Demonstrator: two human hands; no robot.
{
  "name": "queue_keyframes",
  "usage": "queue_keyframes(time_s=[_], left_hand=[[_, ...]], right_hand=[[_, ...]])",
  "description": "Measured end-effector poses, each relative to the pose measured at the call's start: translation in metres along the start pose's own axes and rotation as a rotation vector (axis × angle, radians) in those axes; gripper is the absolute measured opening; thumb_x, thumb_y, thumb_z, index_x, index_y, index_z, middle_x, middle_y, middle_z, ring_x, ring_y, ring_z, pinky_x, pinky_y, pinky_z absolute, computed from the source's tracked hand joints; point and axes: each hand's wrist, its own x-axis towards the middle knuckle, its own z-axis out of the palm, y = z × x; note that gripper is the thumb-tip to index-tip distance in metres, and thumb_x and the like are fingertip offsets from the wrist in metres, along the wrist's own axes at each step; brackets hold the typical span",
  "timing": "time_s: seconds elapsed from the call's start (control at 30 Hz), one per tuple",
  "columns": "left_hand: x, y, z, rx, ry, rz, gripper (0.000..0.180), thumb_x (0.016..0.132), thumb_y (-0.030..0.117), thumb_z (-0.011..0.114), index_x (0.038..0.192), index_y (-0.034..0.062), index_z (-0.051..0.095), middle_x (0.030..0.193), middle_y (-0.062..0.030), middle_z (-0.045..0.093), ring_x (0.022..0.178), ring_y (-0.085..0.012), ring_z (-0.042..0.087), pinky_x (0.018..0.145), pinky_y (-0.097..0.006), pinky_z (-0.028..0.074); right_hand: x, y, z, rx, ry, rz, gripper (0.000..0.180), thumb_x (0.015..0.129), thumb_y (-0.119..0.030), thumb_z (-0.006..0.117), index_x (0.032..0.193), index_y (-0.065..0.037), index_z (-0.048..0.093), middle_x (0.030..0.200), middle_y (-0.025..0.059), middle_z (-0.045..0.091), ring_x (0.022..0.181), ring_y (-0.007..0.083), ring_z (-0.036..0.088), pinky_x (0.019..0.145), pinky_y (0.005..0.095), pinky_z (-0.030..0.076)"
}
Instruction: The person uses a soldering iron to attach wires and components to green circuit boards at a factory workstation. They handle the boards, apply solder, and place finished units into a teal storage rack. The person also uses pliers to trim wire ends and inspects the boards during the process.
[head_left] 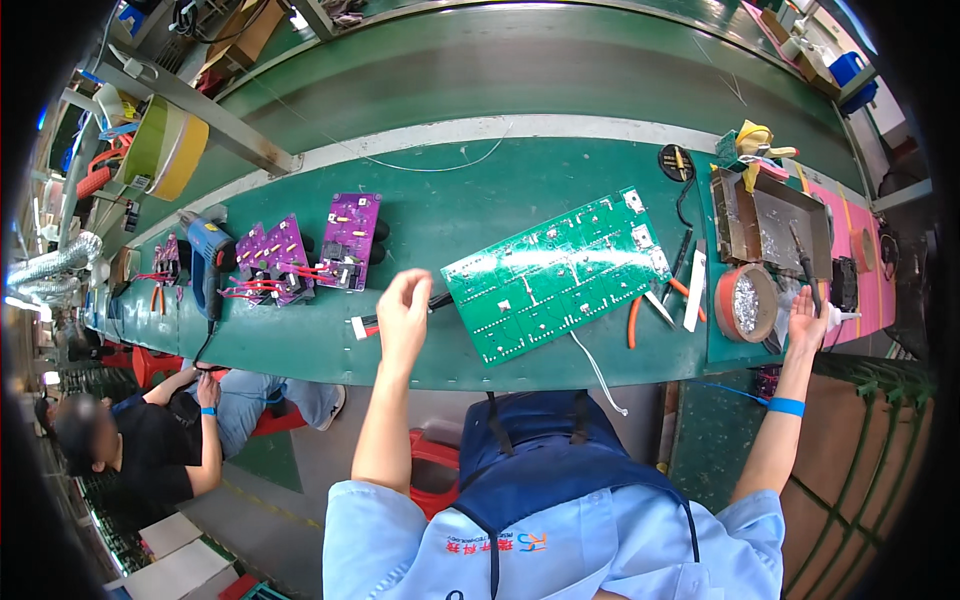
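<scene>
The green circuit board (pixel 545 285) hides its own underside from me, and glare washes out some of its top. Left of it, the left hand (pixel 404 308) covers part of a cable (pixel 371 325). To its right, the bits (pixel 746 305) in a round container (pixel 724 302) are too small to make out, and I can't tell whether the right hand (pixel 804 325) grips the dark tool (pixel 806 262).
</scene>
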Motion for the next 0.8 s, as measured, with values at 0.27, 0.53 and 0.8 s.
queue_keyframes(time_s=[0.27, 0.53, 0.8], left_hand=[[-0.015, 0.0, 0.017, 0.527, 0.101, 0.387, 0.024, 0.07, 0.01, 0.061, 0.093, 0.007, 0.057, 0.104, -0.0172, 0.047, 0.098, -0.0299, 0.045, 0.081, -0.036, 0.038], [-0.008, 0.0, 0.026, 0.742, -0.042, 0.512, 0.031, 0.068, 0.013, 0.063, 0.098, 0.0106, 0.058, 0.114, -0.0185, 0.041, 0.104, -0.0333, 0.041, 0.086, -0.041, 0.033], [-0.003, 0.002, 0.031, 0.693, -0.028, 0.477, 0.022, 0.068, 0.008, 0.062, 0.09, 0.0082, 0.058, 0.113, -0.0165, 0.043, 0.104, -0.0315, 0.041, 0.087, -0.039, 0.033]], right_hand=[[0.003, 0.01, 0.004, 0.088, 0.012, 0.139, 0.037, 0.085, -0.031, 0.04, 0.109, -0.003, 0.044, 0.115, 0.0146, 0.048, 0.109, 0.0242, 0.044, 0.086, 0.0372, 0.038], [0.011, 0.007, 0.003, 0.206, -0.042, 0.231, 0.045, 0.082, -0.032, 0.048, 0.105, 0.007, 0.043, 0.105, 0.0171, 0.053, 0.099, 0.0248, 0.051, 0.08, 0.0384, 0.041], [-0.032, 0.007, 0.018, 0.186, -0.112, 0.26, 0.039, 0.082, -0.029, 0.049, 0.103, 0.004, 0.046, 0.098, 0.0129, 0.056, 0.09, 0.0205, 0.055, 0.072, 0.0314, 0.045]])
